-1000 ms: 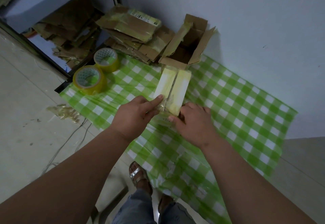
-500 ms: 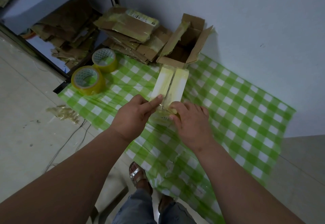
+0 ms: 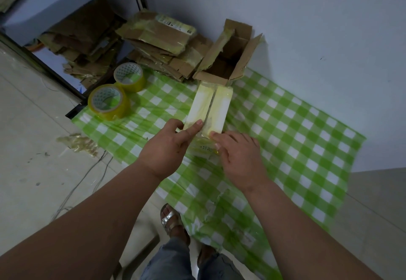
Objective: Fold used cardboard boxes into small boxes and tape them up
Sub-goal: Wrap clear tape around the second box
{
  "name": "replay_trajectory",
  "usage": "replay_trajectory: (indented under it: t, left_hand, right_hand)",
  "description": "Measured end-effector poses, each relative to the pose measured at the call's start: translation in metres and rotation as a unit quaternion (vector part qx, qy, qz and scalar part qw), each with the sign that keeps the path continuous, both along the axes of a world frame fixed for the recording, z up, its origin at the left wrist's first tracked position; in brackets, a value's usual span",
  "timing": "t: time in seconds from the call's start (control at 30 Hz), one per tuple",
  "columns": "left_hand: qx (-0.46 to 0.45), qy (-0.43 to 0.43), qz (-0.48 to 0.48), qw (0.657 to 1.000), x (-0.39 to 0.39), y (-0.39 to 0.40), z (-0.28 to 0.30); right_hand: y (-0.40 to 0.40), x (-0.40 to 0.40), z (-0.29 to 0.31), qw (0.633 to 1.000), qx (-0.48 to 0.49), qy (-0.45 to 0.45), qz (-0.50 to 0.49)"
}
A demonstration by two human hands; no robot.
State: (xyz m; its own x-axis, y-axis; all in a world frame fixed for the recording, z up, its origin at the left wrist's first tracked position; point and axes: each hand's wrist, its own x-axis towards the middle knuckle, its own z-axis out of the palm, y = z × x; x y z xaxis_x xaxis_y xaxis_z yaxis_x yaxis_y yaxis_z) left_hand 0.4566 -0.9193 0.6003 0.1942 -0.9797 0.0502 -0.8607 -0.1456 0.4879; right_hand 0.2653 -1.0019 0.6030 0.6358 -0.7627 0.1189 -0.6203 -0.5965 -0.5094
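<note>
A small white box [image 3: 216, 106] with yellowed tape and two shut top flaps lies lengthwise on the green checked cloth [image 3: 285, 125]. My left hand [image 3: 169, 147] holds its near left corner, forefinger straight along the top of the left flap and thumb at the side. My right hand [image 3: 238, 156] rests its fingertips on the near end of the box, over a strip of clear tape there. Two rolls of yellowish tape, a near tape roll [image 3: 108, 101] and a far tape roll [image 3: 129, 77], stand to the left on the cloth.
An open brown carton [image 3: 228, 59] stands against the wall just behind the small box. Flattened cardboard pieces [image 3: 158, 44] pile up at the back left. A crumpled tape scrap [image 3: 77, 143] and thin wires lie on the floor at left. My sandalled feet [image 3: 171, 220] are below.
My right hand has slid a little forward, up onto the near end of the box. My left hand and the box have stayed in place.
</note>
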Motion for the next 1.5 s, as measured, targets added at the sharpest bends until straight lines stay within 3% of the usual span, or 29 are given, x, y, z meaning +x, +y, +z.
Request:
replay_trajectory:
  t: [0.3, 0.43, 0.63, 0.8, 0.87, 1.03, 1.2, 1.33, 1.5]
  left_hand:
    - [0.057, -0.086, 0.048, 0.993, -0.017, -0.008, 0.016]
    - [0.083, -0.081, 0.036, 0.993, -0.022, 0.003, 0.017]
    - [0.067, -0.077, 0.033, 0.994, -0.018, -0.007, 0.016]
    - [0.015, -0.022, 0.027, 0.999, -0.011, -0.002, 0.014]
    - [0.036, 0.045, 0.059, 0.997, -0.007, -0.002, 0.016]
    - [0.078, 0.259, 0.109, 0.957, -0.012, -0.001, 0.028]
    - [0.081, 0.316, 0.148, 0.934, -0.014, -0.008, 0.022]
    - [0.075, 0.273, 0.143, 0.948, -0.016, -0.011, 0.018]
    - [0.072, 0.175, 0.129, 0.973, -0.009, -0.014, 0.021]
  right_hand:
    - [0.001, 0.012, 0.011, 0.999, -0.008, 0.039, -0.027]
    - [0.002, 0.015, 0.017, 0.997, 0.022, 0.074, -0.023]
    - [0.006, 0.016, 0.022, 0.997, 0.035, 0.052, -0.041]
    - [0.006, 0.007, 0.035, 0.994, 0.104, 0.014, -0.016]
    - [0.01, 0.003, 0.038, 0.991, 0.132, 0.017, -0.004]
    - [0.025, 0.007, 0.033, 0.974, 0.22, -0.049, -0.015]
    - [0.036, 0.004, 0.025, 0.942, 0.307, -0.102, -0.094]
    - [0.037, 0.001, 0.019, 0.917, 0.36, -0.119, -0.123]
    - [0.041, -0.006, 0.016, 0.882, 0.443, -0.135, -0.09]
